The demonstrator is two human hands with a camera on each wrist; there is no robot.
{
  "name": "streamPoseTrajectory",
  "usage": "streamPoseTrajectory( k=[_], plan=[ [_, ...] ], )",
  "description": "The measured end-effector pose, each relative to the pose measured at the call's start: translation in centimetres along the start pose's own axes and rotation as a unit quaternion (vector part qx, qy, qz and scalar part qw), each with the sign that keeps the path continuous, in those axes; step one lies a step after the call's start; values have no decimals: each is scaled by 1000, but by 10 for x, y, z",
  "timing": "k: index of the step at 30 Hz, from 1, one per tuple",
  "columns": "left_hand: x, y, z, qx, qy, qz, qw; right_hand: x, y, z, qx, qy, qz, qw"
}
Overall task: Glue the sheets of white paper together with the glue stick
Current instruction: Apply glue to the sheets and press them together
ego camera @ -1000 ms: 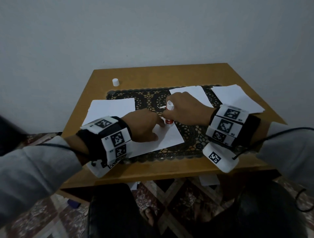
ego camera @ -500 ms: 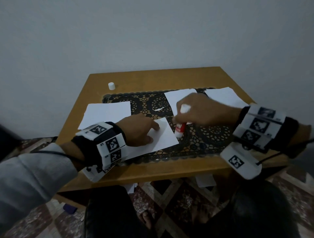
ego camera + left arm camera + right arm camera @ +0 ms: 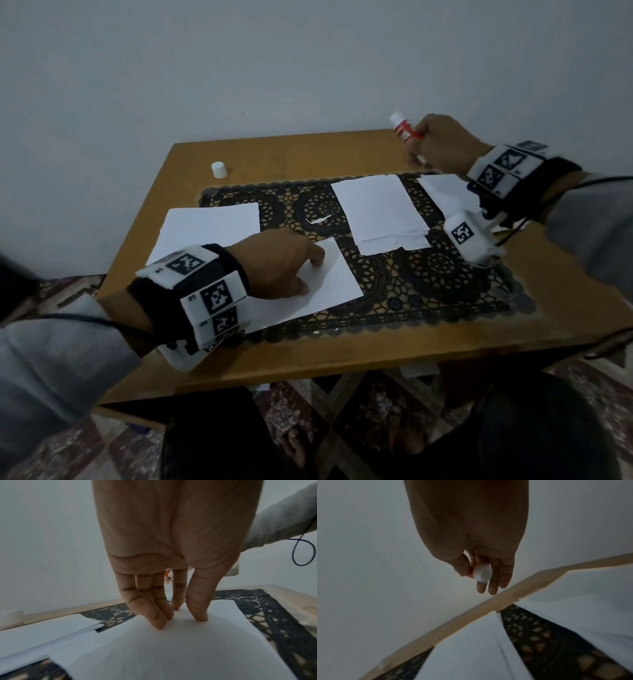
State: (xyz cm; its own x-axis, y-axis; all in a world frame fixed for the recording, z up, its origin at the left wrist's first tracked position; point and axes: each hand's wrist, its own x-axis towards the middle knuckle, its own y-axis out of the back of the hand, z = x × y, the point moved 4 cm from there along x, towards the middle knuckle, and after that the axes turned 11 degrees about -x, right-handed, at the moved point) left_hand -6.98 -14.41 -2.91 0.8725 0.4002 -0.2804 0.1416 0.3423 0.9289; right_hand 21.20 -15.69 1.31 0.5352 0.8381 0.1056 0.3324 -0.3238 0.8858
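Observation:
My left hand (image 3: 291,263) presses its straight fingertips (image 3: 197,614) down on a white sheet (image 3: 325,284) (image 3: 171,649) lying on the black lace mat (image 3: 428,284). My right hand (image 3: 442,144) (image 3: 481,574) is raised above the table's far right corner and grips the red and white glue stick (image 3: 404,129) (image 3: 482,573), which is tilted with its white end up. A pile of white sheets (image 3: 380,212) lies mid-mat. Another pile (image 3: 209,229) (image 3: 39,632) lies at the left, and one sheet (image 3: 445,195) sits under my right wrist.
The white glue cap (image 3: 219,169) (image 3: 11,616) stands on the wooden table (image 3: 308,154) at the back left. A small torn paper scrap (image 3: 318,219) lies on the mat. A grey wall is close behind the table. My legs are below its front edge.
My right hand has lifted the glue stick off the near sheet and carried it up to the far right corner. My left hand stays pressing on that sheet.

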Motion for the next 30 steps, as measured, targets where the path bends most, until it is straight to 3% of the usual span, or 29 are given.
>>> streamPoseTrajectory(
  k=[2, 12, 22, 30],
  plan=[
    [0, -2, 0, 15, -5, -1, 1000, 15, -10, 7, 14, -22, 6, 1000],
    [-1, -8, 0, 31, -29, 6, 999, 44, -29, 15, -172, -22, 39, 984],
    [-6, -9, 8, 52, -28, 1, 998, 52, -36, 10, -87, -33, -12, 996],
    [-5, -12, 3, 45, -21, 4, 999, 39, -13, 19, -168, -73, -3, 983]
  ],
)
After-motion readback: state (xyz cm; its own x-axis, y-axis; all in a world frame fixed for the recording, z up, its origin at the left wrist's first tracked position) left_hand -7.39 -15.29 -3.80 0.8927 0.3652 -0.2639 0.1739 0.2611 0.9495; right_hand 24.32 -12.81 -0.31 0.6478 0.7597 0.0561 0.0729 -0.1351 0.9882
